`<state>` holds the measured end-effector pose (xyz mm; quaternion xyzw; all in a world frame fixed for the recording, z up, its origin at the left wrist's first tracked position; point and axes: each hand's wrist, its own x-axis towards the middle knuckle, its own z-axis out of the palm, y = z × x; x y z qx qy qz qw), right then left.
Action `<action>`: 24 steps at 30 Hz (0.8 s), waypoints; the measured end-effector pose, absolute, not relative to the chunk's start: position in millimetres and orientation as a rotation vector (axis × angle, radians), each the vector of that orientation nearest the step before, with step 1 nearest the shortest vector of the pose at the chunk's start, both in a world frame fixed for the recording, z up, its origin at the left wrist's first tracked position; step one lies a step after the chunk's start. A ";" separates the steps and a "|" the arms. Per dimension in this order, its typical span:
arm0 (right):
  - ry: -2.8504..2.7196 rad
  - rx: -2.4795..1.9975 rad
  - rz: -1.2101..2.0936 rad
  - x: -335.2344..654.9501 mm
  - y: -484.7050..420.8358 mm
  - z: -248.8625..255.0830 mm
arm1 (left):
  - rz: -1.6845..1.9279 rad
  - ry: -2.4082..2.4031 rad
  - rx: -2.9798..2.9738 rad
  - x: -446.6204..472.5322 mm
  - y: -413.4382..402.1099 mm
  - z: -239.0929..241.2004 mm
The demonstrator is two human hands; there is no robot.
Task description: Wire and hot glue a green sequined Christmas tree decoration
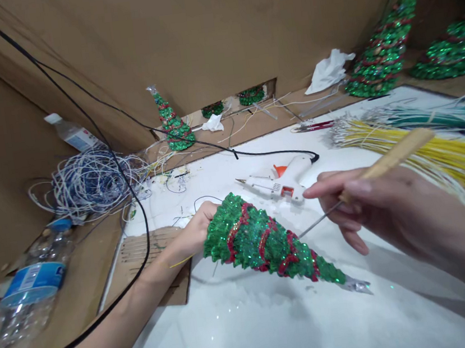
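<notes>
My left hand [201,228] is closed at the base of a small green glitter Christmas tree [266,240] with red garland, its fingers mostly hidden behind the base. The tree lies on its side in the air, its tip wrapped in something clear and pointing right. In my right hand [372,207] is an awl [396,159] with a wooden handle. Its thin metal shaft reaches the tree's upper side; whether the point is inside the foliage is hidden. Just beyond the tree, a white glue gun [280,182] lies on the white tabletop [243,331], close to my right fingertips.
Yellow and green wires [436,143] lie in bundles at right. Tangled white and blue wire [89,180] and a plastic bottle [34,283] are at left. Other glitter trees [386,48] stand along the cardboard wall [215,35]. A black cable [145,218] crosses the left side.
</notes>
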<state>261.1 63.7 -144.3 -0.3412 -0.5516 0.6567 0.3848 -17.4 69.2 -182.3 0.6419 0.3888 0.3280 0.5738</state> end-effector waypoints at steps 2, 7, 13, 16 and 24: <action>-1.394 -0.881 1.629 254.6 57.8 -147.2 | 0.779 0.906 1.500 -18.6 69.4 -184.5; -1.502 -0.954 1.392 242.3 49.9 -145.1 | 0.781 0.846 1.513 -20.2 68.9 -187.5; -1.500 -0.967 1.334 244.0 48.9 -151.1 | 0.764 0.847 1.518 -19.1 67.8 -184.9; -1.467 -0.954 1.357 247.6 47.2 -157.4 | 0.775 0.827 1.503 -18.6 67.9 -184.4; -1.513 -0.917 1.302 247.3 45.4 -160.2 | 0.775 0.832 1.473 -17.9 66.4 -183.6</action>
